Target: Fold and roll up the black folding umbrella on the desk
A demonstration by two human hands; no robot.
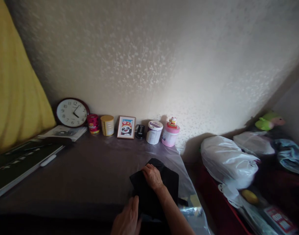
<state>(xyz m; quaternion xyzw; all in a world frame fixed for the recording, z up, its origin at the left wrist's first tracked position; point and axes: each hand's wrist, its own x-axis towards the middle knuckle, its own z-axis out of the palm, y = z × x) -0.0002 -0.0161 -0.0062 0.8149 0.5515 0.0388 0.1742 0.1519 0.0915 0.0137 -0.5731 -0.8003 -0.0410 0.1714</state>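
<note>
A folded black fabric item (pixel 169 182) lies near the front right corner of the table; whether it is a garment or a bag I cannot tell. A short dark strap or loose end (pixel 183 202) shows at its right side. My right hand (pixel 153 177) rests on top of the fabric, its fingers curled down and gripping it. At the fabric's lower left edge is my left hand (pixel 127 217), a little blurred, its fingers stretched out and nothing visible in them. The fabric's front edge is partly hidden by my right forearm and shadow.
Along the wall stand a clock (pixel 72 112), a red can (pixel 93 124), a yellow-lidded can (pixel 107 125), a panda picture frame (pixel 126 127), a black device (pixel 140 131) and two tubs. A green board (pixel 24 160) lies left. White bags (pixel 227 160) sit right, beyond the table's edge.
</note>
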